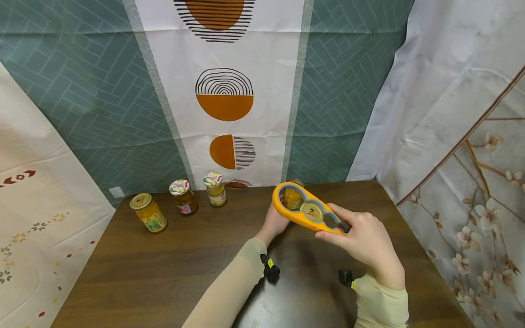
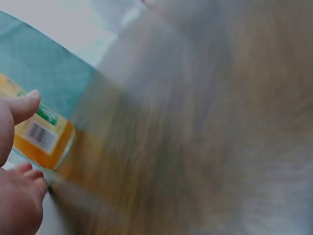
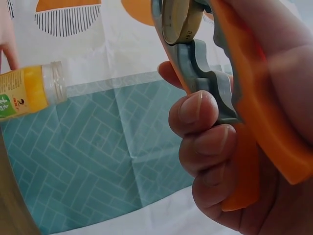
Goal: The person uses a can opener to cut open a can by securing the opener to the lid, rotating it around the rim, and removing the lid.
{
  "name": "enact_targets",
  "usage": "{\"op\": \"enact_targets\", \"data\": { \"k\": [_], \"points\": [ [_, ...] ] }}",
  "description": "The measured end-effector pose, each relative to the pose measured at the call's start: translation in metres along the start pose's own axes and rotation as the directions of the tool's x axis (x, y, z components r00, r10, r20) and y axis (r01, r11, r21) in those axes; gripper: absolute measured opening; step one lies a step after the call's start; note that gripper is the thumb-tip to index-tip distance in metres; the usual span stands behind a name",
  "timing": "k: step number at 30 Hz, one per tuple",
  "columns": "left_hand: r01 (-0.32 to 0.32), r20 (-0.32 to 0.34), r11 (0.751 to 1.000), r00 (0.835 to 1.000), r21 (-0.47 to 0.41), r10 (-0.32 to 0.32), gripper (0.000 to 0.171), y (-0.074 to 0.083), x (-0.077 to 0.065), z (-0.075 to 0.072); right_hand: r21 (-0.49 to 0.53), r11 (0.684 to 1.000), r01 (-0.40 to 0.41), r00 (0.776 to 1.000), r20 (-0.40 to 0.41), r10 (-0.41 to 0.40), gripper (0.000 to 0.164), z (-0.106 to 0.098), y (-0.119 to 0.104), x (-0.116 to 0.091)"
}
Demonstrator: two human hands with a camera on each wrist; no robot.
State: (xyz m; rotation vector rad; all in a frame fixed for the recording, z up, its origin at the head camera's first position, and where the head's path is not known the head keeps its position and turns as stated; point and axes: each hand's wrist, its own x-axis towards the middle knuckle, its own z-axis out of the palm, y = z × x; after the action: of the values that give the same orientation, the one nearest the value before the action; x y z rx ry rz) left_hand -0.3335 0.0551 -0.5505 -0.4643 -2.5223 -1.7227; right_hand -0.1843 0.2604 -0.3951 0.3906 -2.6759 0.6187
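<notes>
My right hand point(image 1: 365, 232) grips the handles of an orange jar opener point(image 3: 264, 98) with grey toothed inner edges. A gold lid point(image 1: 311, 212) sits between the opener's arms, off the jar. Behind the opener in the head view stands a glass jar point(image 1: 293, 199) of yellow food. The right wrist view shows this jar's bare threaded mouth, and its label point(image 3: 12, 95) is yellow and green. My left hand point(image 1: 275, 222) holds the jar, partly hidden by the opener; in the left wrist view its thumb point(image 2: 22, 105) lies across the jar.
On the left of the brown wooden table point(image 1: 197, 255) stand a gold-lidded jar point(image 1: 152, 216), a dark jar point(image 1: 185, 200) with a patterned lid, and a small yellow jar point(image 1: 216, 193). Patterned cloths point(image 1: 328, 91) hang behind and at both sides.
</notes>
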Motion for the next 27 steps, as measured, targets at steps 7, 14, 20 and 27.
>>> {"op": "enact_targets", "data": {
  "k": [7,14,20,27],
  "points": [
    [0.021,-0.038,0.970,0.999,-0.242,-0.031,0.090,0.003,-0.034,-0.031,0.005,1.000,0.008,1.000,0.019,-0.009,0.058,0.008,-0.008,0.002],
    [0.047,0.078,0.845,0.997,-0.532,-0.006,0.064,0.036,-0.067,-0.059,0.011,0.999,0.038,0.997,0.060,-0.038,0.061,0.019,-0.017,0.003],
    [0.322,0.361,0.462,0.932,-0.826,-0.004,0.049,0.059,-0.086,-0.073,0.040,0.997,0.065,0.994,0.088,-0.069,0.059,0.030,-0.025,0.006],
    [0.457,0.494,0.195,0.833,-0.868,0.249,0.042,0.065,-0.095,-0.075,0.046,0.995,0.085,0.992,0.093,-0.089,0.062,0.035,-0.032,0.011]
  ]
}}
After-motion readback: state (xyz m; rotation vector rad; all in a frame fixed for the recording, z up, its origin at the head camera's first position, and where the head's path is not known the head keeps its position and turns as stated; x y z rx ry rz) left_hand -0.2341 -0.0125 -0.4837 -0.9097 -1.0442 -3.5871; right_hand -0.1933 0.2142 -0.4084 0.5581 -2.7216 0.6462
